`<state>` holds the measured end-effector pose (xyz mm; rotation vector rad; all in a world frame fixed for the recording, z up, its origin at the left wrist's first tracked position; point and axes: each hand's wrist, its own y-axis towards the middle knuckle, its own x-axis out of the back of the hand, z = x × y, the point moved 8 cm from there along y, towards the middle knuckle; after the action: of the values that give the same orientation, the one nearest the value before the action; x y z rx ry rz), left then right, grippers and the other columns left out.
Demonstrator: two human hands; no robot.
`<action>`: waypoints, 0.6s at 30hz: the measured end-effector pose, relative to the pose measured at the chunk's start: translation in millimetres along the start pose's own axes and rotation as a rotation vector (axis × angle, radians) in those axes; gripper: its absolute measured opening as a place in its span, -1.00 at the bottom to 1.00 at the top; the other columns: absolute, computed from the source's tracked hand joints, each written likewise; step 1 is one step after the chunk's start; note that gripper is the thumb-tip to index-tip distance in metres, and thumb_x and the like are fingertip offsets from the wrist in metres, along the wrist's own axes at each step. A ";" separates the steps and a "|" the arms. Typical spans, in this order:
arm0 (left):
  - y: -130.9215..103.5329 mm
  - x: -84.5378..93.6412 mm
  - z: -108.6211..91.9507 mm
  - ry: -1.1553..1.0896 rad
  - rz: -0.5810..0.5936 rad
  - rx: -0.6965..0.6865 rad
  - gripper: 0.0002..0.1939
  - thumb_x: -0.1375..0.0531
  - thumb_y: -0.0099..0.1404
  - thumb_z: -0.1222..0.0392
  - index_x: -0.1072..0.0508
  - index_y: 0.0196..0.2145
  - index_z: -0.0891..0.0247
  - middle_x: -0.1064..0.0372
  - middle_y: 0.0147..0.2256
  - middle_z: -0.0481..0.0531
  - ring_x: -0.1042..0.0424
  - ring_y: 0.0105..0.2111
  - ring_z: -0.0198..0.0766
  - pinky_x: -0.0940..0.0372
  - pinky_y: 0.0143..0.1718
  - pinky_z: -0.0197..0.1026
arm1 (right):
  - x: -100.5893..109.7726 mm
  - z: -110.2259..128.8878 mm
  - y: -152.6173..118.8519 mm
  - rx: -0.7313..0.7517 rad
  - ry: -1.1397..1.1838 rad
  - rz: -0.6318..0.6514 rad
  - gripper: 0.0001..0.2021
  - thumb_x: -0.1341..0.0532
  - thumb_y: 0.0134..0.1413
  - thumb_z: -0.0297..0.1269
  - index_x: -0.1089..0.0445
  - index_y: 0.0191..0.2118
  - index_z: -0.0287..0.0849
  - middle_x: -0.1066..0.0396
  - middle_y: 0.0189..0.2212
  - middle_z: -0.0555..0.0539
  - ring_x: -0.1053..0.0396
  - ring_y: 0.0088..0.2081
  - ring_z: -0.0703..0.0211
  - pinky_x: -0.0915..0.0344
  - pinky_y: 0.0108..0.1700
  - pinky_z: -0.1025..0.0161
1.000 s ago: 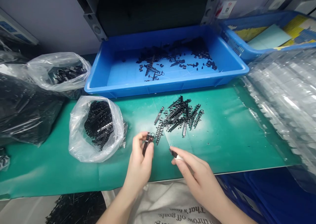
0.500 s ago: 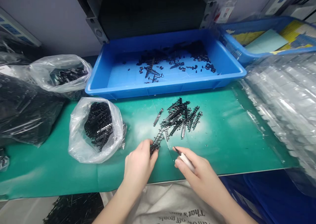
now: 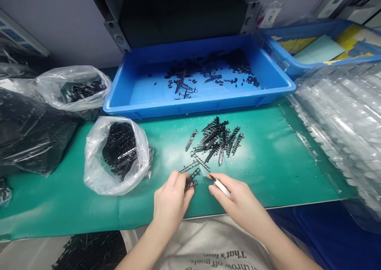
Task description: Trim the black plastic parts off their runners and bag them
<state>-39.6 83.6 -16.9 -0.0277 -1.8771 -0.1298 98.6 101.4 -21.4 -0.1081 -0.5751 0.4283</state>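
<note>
My left hand (image 3: pixel 170 195) is closed around a few black ladder-like plastic strips (image 3: pixel 193 178), whose ends stick out past the fingertips. My right hand (image 3: pixel 241 200) grips a slim white-handled tool (image 3: pixel 222 188) with a dark pointed tip; its exact kind does not show. The tip is a short way right of the held strips, not touching them. Just beyond my hands, another black strip (image 3: pixel 201 161) lies slantwise on the green mat (image 3: pixel 268 159). Farther off is a heap of similar black strips (image 3: pixel 220 137), with a single flat strip (image 3: pixel 191 140) to its left.
A blue tray (image 3: pixel 196 106) with black pieces stands behind the heap. Left of my hands is an open clear bag (image 3: pixel 115 184) of black parts, with another open bag (image 3: pixel 102 97) behind it. Clear plastic trays (image 3: pixel 342 123) and a blue basket (image 3: pixel 281 57) are on the right.
The strips at my left hand have shifted; one now lies loose across the mat just beyond it. My left hand has moved slightly right, and my right hand with the tool slightly left.
</note>
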 end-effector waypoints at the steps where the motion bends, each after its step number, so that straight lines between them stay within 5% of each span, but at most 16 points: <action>1: 0.4 1.8 0.2 -0.082 0.001 0.015 -0.87 -0.05 0.22 0.27 -0.38 -0.30 0.26 -0.31 -0.43 -0.02 -0.34 -0.53 -0.30 -0.16 -0.54 -0.30 | 0.5 -1.3 0.0 -0.018 0.005 -0.002 -0.72 -0.04 0.11 -0.26 -0.33 -0.09 -0.17 -0.45 -0.24 -0.08 -0.39 -0.23 0.08 -0.28 -0.19 0.19; 5: 0.7 -1.3 -3.6 -0.511 0.171 0.105 -0.86 -0.05 0.18 0.26 -0.39 -0.46 0.27 -0.26 -0.51 -0.05 -0.27 -0.53 -0.34 -0.15 -0.51 -0.33 | 0.0 -0.5 3.5 -0.067 0.117 0.038 -0.70 -0.06 0.07 -0.24 -0.33 -0.09 -0.18 -0.44 -0.38 -0.05 -0.38 -0.34 0.11 -0.27 -0.28 0.21; 11: -9.1 -15.9 -18.9 -1.020 0.436 0.246 -0.90 -0.11 0.16 0.19 -0.37 -0.42 0.24 -0.31 -0.44 -0.06 -0.25 -0.44 -0.32 -0.16 -0.39 -0.30 | -8.0 4.5 8.2 -0.140 0.416 0.149 -0.83 -0.08 0.04 -0.25 -0.31 -0.47 -0.19 -0.30 -0.61 0.06 -0.22 -0.57 0.30 -0.17 -0.50 0.34; 18: -22.3 -37.2 -14.4 -1.474 0.419 0.575 -0.76 -0.15 0.17 0.08 -0.27 -0.24 0.25 -0.18 -0.61 -0.18 0.04 -0.71 -0.53 0.07 -0.67 -0.41 | -0.4 8.2 -1.2 -0.011 0.208 0.111 -0.69 0.03 0.17 -0.19 -0.28 -0.08 -0.20 -0.42 -0.36 -0.07 -0.37 -0.30 0.12 -0.27 -0.22 0.16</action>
<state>-16.4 61.7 -49.6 -0.1511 -3.2228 0.9721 94.3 100.0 -14.4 -0.1933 -0.3678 0.5151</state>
